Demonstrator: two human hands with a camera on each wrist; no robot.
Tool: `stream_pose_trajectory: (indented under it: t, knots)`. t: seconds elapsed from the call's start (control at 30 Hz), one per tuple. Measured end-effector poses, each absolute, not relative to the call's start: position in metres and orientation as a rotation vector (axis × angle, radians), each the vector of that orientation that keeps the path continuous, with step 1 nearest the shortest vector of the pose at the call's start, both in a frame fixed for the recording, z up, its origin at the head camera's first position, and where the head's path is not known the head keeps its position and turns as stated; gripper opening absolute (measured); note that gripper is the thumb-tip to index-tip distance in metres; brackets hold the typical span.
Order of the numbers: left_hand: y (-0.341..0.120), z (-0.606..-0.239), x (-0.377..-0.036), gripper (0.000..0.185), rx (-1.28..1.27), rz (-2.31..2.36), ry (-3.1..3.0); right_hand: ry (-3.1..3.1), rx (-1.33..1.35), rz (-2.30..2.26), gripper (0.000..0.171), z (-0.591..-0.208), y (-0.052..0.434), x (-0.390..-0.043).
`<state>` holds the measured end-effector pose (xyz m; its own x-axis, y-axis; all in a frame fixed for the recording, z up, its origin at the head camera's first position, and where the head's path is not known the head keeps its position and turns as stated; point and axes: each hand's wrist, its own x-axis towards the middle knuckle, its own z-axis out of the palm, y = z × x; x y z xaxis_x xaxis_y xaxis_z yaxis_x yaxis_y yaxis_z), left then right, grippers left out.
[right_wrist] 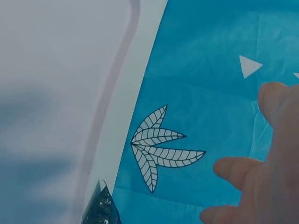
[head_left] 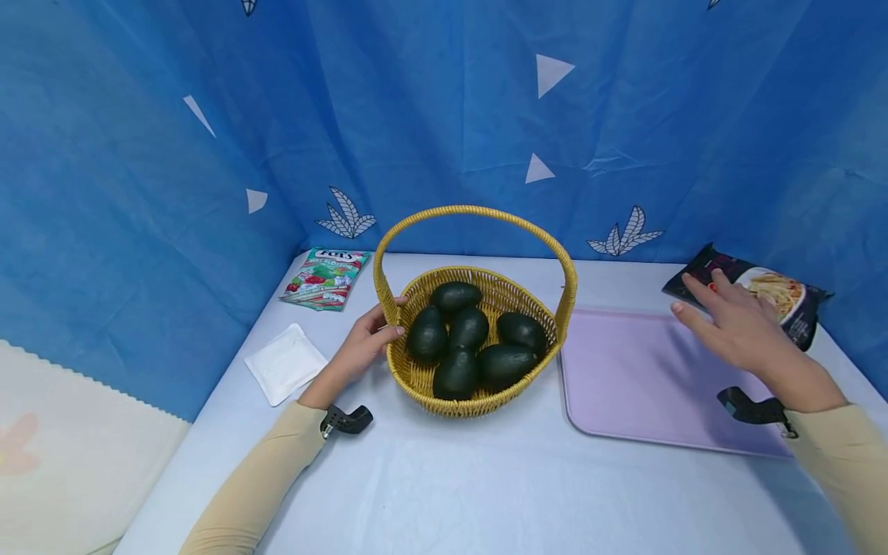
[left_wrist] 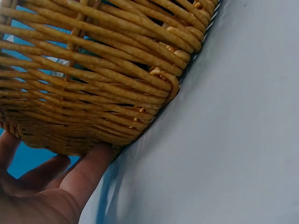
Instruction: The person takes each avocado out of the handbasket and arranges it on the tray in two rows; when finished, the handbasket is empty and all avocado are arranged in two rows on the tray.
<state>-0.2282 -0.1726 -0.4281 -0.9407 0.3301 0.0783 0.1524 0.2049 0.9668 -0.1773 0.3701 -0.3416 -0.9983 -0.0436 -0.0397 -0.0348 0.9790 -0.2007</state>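
Observation:
A yellow wicker basket (head_left: 463,408) with a tall arched handle stands at mid-table, several dark green avocados (head_left: 455,373) lying in it. My left hand (head_left: 365,344) grips the basket's left side by the foot of the handle, thumb and fingertips at the rim. From the left wrist, the woven wall (left_wrist: 107,93) fills the upper left, with fingers (left_wrist: 86,175) against its lower edge. My right hand (head_left: 745,327) is raised over a lilac tray (head_left: 624,385), fingers spread, holding nothing. Beyond its fingers lies a dark noodle packet (head_left: 798,308), partly hidden by the hand.
A green and red Fox's candy bag (head_left: 326,279) lies at the back left of the white table. In front of it is a flat white packet (head_left: 284,362), partly behind my left wrist. Blue patterned cloth (head_left: 451,116) rises along the table's back and sides.

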Motion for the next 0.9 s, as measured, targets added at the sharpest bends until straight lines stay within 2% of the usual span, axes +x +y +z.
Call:
stream_pose_trajectory:
  t: [0.9]
  knots:
    - [-0.171,-0.431,-0.229,0.055,0.432,1.873,2.256,3.038,-0.116,-0.342,0.081,-0.337,0.348,-0.169]
